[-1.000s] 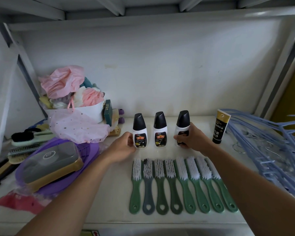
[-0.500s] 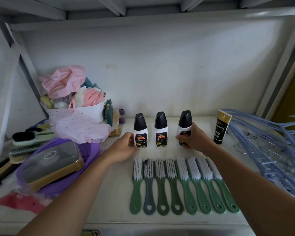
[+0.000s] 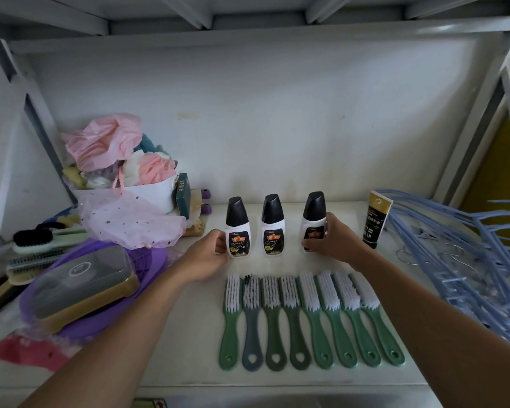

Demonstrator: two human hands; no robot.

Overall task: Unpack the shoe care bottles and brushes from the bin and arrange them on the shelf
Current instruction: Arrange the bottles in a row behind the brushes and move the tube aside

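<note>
Little has moved since a moment ago. Our left hand (image 3: 206,256) still pinches the side of the left bottle (image 3: 238,231) between thumb and fingers, and the middle bottle (image 3: 273,231) stands untouched. Only the right bottle (image 3: 312,222) has slid a touch rightward, widening its gap, with our right hand (image 3: 333,240) still wrapped round its body, fingers curled at the label. We read this as final spacing: all three bottles stand upright in a row near the back wall, the black-and-gold tube (image 3: 376,219) is upright just beyond the right hand, and eight brushes (image 3: 301,304) lie side by side in front, bristles toward the bottles and handles toward us. The unpacking looks done and the arranging nearly so, though we cannot make out the bin. The shelf (image 3: 189,363) is a white board. At its left are two larger brushes (image 3: 33,240), a purple basin (image 3: 150,260) holding a clear-lidded box (image 3: 83,278), and a white tub (image 3: 156,192) heaped with pink fabric — at its right, a tangle of blue hangers (image 3: 460,260). The white wall stands behind and the shelf frame runs overhead.
</note>
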